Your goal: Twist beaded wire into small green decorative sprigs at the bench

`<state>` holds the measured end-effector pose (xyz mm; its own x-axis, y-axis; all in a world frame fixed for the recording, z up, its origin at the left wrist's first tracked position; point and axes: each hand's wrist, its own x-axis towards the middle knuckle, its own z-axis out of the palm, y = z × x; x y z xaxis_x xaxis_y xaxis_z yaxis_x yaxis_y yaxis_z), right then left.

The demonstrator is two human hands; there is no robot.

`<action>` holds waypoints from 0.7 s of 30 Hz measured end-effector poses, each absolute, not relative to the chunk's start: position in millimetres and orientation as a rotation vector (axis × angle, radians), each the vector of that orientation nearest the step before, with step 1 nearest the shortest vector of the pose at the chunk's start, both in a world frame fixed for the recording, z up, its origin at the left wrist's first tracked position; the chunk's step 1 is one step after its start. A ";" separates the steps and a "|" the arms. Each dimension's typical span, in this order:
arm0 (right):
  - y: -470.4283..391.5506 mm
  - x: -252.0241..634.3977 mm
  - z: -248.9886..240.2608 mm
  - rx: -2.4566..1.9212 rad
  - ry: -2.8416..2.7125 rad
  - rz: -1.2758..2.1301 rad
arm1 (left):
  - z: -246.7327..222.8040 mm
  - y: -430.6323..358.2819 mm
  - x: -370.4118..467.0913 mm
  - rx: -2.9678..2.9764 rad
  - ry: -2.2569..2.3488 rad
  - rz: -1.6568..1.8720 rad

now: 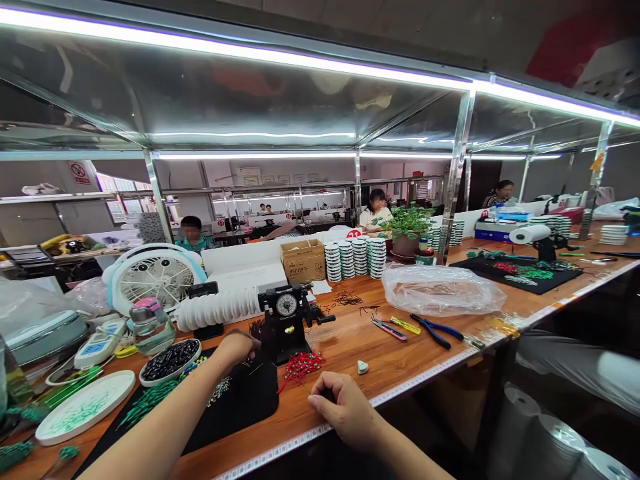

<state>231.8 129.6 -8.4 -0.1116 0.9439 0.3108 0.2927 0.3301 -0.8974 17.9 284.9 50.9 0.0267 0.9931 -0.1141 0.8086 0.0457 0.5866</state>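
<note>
My left hand [237,351] reaches over the black mat [240,393], beside a black hand-cranked machine with a round dial [287,305]. Its fingers are drawn together near thin dark strands, and what they hold is hidden. Closer to the table's front edge, my right hand [341,405] is closed in a pinch around something too small to name. A heap of red strands with small light tips [303,365] lies just beyond its fingers. White spools [217,308] are lined up on the machine's left side. A small whitish piece [363,367] rests right of the red heap.
Left stand a bowl of black pieces [173,360], a white plate [107,395] with green bits and a fan [155,277]. Right lie blue-handled pliers [437,330], a yellow-handled tool [406,325] and a clear plastic bag [443,288]. Stacked spools [355,259] stand behind. People sit beyond.
</note>
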 end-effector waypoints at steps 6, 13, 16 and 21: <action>131.4 232.0 -10.6 -1.135 -1.617 0.842 | 56.9 268.2 9.6 1.616 1.718 0.625; 127.8 231.9 -7.6 -1.135 -1.640 0.842 | 59.8 220.6 4.6 1.248 1.424 0.962; 126.8 235.6 -5.3 -1.097 -1.691 0.816 | 47.5 170.4 4.6 1.116 1.292 1.053; 121.4 229.0 -9.1 -0.964 -1.583 0.959 | 1.2 97.4 5.4 0.753 1.130 1.114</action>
<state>229.0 121.4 -9.1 -0.1750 0.9231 0.3423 0.1238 0.3656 -0.9225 5.4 97.4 1.2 0.0335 0.9501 -0.3101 -0.2966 0.3057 0.9047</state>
